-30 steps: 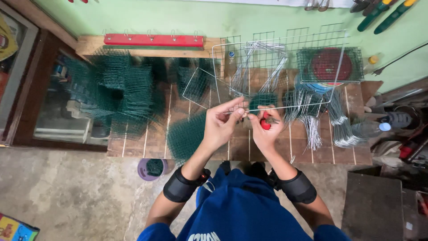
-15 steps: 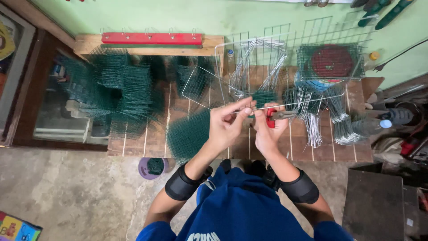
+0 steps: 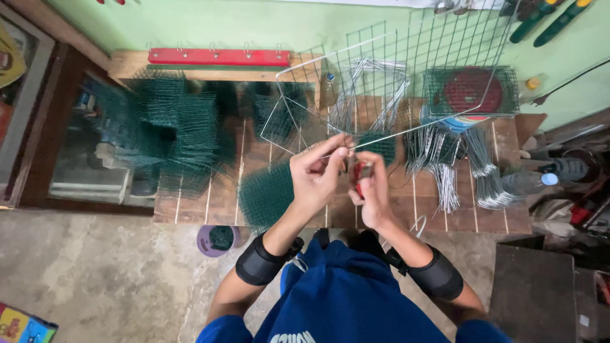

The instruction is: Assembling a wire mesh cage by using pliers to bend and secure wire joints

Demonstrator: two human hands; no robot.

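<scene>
Head view, looking straight down: left hand (image 3: 321,173) closed in a pinch, thumb and fingertips nipping the lower edge of a bare wire mesh frame (image 3: 387,82) held tilted up over the wooden workbench (image 3: 222,203). Right hand (image 3: 375,190) wrapped shut around red-handled pliers (image 3: 359,173), tool nose right beside the left fingertips at that same frame edge. Frame touching both hands, rising away toward the green wall (image 3: 254,22), partly in front of a round green wire basket (image 3: 470,92) with something red inside. To the left on the bench, stacked dark green mesh panels (image 3: 171,127); just in front of the left forearm, a loose green mesh piece (image 3: 267,194). To the right, bundles of bent silver wire (image 3: 445,178) fanned across the planks. Red rail with hooks (image 3: 219,57) along the back of the bench; purple cup (image 3: 216,238) on the concrete floor below the bench edge. Black sleeves on both forearms, blue shirt beneath. Likely trouble from here: pliers so close to the pinching fingertips that a slip of the nose could nip skin; a cut wire end springing back toward the hands; the tall frame, gripped only at its lower edge, swinging or twisting out of the pinch and knocking into the basket behind. Exact joint under the fingers hidden, so not possible to tell whether a wire is already caught in the tool.
</scene>
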